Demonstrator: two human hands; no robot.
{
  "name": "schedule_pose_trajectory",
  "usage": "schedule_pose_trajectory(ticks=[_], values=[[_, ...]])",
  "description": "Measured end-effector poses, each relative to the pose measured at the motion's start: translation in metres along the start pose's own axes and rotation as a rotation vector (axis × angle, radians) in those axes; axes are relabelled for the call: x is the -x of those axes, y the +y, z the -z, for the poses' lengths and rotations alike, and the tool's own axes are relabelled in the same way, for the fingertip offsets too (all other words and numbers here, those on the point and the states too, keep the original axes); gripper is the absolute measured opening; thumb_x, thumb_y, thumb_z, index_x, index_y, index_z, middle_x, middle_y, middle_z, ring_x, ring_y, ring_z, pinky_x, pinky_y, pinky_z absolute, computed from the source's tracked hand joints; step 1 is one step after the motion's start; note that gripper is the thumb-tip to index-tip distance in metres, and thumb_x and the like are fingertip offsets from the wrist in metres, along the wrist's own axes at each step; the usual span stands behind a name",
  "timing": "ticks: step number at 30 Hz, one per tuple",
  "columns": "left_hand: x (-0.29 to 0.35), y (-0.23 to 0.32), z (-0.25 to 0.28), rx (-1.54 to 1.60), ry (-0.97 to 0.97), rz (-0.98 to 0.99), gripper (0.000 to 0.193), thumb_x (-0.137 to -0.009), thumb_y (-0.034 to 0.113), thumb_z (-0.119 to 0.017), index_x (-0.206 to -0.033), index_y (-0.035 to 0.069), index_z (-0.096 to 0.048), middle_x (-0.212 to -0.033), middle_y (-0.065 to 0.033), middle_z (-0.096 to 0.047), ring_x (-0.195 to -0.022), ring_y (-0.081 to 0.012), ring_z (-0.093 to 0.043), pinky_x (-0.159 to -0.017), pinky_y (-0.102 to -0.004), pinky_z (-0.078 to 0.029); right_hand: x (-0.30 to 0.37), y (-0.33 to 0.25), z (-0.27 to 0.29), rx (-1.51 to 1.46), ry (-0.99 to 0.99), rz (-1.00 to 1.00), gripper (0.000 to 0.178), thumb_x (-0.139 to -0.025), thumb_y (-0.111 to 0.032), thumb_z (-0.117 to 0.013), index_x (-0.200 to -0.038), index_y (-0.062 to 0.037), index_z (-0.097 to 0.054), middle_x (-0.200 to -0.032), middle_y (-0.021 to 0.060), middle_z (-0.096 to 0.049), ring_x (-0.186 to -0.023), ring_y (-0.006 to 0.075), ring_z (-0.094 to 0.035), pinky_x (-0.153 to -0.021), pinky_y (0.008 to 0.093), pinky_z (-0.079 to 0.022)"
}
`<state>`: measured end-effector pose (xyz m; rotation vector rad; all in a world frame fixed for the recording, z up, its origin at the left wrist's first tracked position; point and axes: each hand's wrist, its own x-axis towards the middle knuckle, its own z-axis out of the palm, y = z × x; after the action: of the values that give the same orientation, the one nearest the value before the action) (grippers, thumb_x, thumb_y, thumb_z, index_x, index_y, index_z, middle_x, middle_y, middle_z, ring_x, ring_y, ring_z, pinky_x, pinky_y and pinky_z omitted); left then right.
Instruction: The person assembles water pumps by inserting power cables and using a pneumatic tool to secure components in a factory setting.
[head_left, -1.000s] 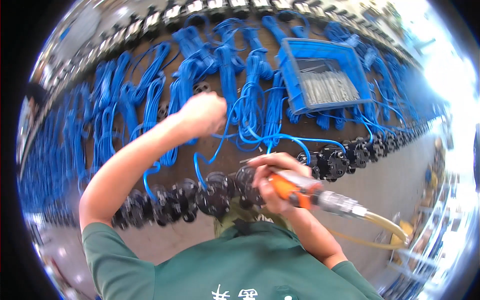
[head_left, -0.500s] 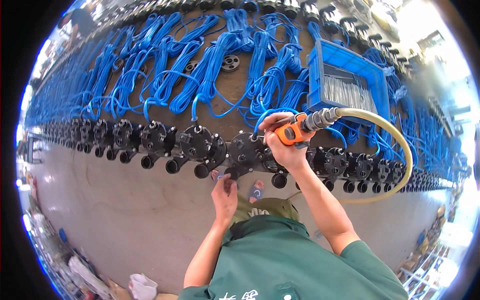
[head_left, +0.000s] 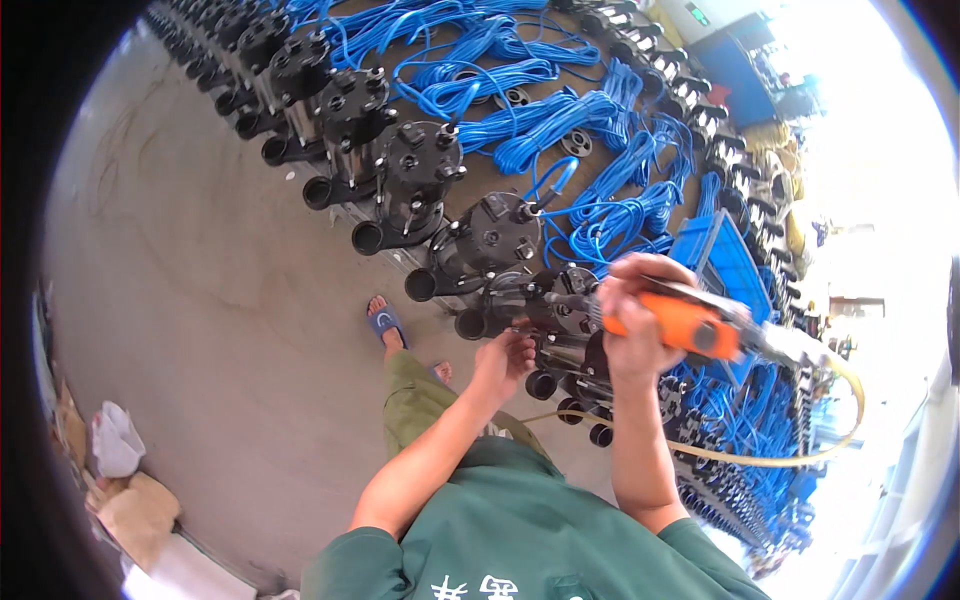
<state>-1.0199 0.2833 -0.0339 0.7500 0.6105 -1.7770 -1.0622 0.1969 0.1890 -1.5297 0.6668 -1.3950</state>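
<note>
My right hand (head_left: 636, 345) is wrapped round an orange air screwdriver (head_left: 680, 322). Its slim metal end points left, over the black top of a submersible pump (head_left: 572, 305). Whether the tip touches the pump cannot be told. A yellowish air hose (head_left: 850, 400) loops from the tool's back end. My left hand (head_left: 505, 365) is beside that pump's lower part, fingers curled together; anything in them is too small or hidden to make out. Just to the left stands another pump (head_left: 492, 235) with a black lid, a round outlet and a blue cable.
Similar pumps stand in a long diagonal row from upper left to lower right. Behind them lie coiled blue cables (head_left: 550, 130) and several round black parts (head_left: 577, 142) on a brown surface. A blue crate (head_left: 735, 262) stands beyond the tool. White and brown bags (head_left: 135, 510) lie on the floor.
The view has turned along the row. My right hand has carried the screwdriver to a pump farther right, turning its tip left. My left hand has come up beside the pumps.
</note>
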Motion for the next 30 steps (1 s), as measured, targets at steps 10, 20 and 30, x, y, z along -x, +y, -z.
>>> schedule_pose_trajectory(ticks=[10,20,30], values=[[-0.02,-0.025,0.007,0.275,-0.095,-0.05,0.018,-0.103,0.015,-0.051,-0.103,-0.001,-0.059,-0.086,-0.0121,-0.066,-0.069,-0.0219,-0.062,-0.059,-0.0335,-0.052,-0.005,0.056,-0.009,0.06,-0.126,-0.059,0.035,-0.084,-0.002,-0.061,-0.118,0.0043,-0.054,-0.102,0.0209,-0.068,-0.069,0.0151,-0.062,-0.067,0.0295,-0.055],[-0.022,-0.023,0.014,0.309,-0.065,-0.087,0.02,-0.102,0.016,-0.05,-0.095,0.0,-0.06,-0.082,-0.0111,-0.066,-0.068,-0.02,-0.063,-0.059,-0.0326,-0.052,0.01,0.0,0.012,-0.007,-0.017,0.015,0.046,-0.076,-0.004,-0.06,-0.119,0.0101,-0.055,-0.097,0.0245,-0.066,-0.06,0.017,-0.06,-0.062,0.0314,-0.054],[-0.02,-0.021,0.009,0.287,-0.004,-0.072,0.016,-0.103,0.014,-0.048,-0.098,0.002,-0.058,-0.082,-0.0111,-0.065,-0.068,-0.0206,-0.061,-0.058,-0.0337,-0.049,0.04,0.007,0.032,0.039,-0.086,-0.049,0.031,-0.081,-0.004,-0.066,-0.11,0.0048,-0.058,-0.094,0.0216,-0.067,-0.062,0.0174,-0.063,-0.056,0.027,-0.054]])
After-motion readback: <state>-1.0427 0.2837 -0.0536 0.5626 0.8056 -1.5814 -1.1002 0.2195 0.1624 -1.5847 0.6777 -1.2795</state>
